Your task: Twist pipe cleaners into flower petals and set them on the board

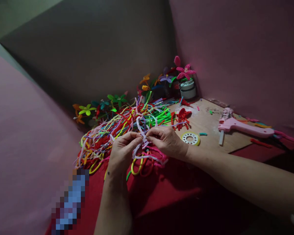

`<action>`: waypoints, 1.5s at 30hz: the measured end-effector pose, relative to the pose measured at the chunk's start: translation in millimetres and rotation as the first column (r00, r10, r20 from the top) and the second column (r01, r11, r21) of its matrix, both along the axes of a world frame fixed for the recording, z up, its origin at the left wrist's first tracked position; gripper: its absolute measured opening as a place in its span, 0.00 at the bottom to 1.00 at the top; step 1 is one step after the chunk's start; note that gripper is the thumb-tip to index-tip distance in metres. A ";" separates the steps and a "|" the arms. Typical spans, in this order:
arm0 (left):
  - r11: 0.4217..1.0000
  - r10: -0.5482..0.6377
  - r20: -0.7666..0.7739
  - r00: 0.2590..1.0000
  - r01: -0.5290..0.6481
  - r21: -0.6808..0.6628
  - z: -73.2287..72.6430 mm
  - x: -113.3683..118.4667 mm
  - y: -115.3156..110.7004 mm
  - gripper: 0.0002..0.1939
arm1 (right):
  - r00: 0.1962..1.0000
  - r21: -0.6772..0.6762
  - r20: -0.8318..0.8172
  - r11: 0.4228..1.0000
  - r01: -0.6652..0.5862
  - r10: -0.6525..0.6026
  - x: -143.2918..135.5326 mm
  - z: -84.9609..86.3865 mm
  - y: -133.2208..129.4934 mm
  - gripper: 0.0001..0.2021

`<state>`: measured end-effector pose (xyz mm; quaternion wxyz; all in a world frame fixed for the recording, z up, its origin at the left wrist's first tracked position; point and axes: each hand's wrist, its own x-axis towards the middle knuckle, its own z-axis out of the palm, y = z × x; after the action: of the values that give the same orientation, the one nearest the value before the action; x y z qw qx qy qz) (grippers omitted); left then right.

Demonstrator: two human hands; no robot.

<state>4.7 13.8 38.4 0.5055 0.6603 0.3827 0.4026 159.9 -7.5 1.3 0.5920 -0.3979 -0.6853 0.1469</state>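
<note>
Between my two hands is a pale lilac loop shape of fuzzy pipe cleaner (137,151), with loops sticking up and down. My left hand (126,148) pinches it from the left with thumb and forefinger. From the right, my right hand (163,140) pinches the same piece, its fingertips close to the left ones. Behind and left of the hands lies a big tangled pile of coloured pipe cleaners (101,130). Bright green stems (161,115) lie just beyond the right hand. Yellow loops (137,166) rest below the held piece.
A wooden board (205,114) on the red cloth (159,192) carries a pink glue gun (245,126), a tape roll (190,138) and red fuzzy pieces (183,118). Fuzzy flowers (87,109) and a white-grey container (187,89) stand along the back.
</note>
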 end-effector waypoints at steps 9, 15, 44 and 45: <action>0.788 0.086 -0.172 0.981 0.039 0.614 0.3 -1.4 -3.3 0.05 | 0.941 -0.227 -0.228 0.927 -0.300 0.249 2.3 7.8 -0.7 0.05; 0.663 0.179 -0.297 0.938 0.107 0.740 4.4 -4.6 -5.3 0.02 | 0.980 -0.105 -0.058 0.975 -0.194 0.189 1.3 10.2 -6.8 0.05; 0.572 0.391 -0.411 0.824 0.133 0.810 -14.0 15.0 0.1 0.04 | 0.993 -0.301 -0.116 0.953 -0.043 0.008 -0.7 -2.0 8.8 0.06; 0.586 0.382 -0.424 0.821 0.139 0.798 -13.1 14.5 -0.1 0.05 | 0.996 -0.292 -0.084 0.956 -0.022 -0.002 -1.3 -2.1 8.0 0.06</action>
<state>19.2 13.7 25.3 -0.0108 0.8722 0.3356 0.3558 158.6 0.4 -0.9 0.5539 -0.4711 -0.6328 0.2661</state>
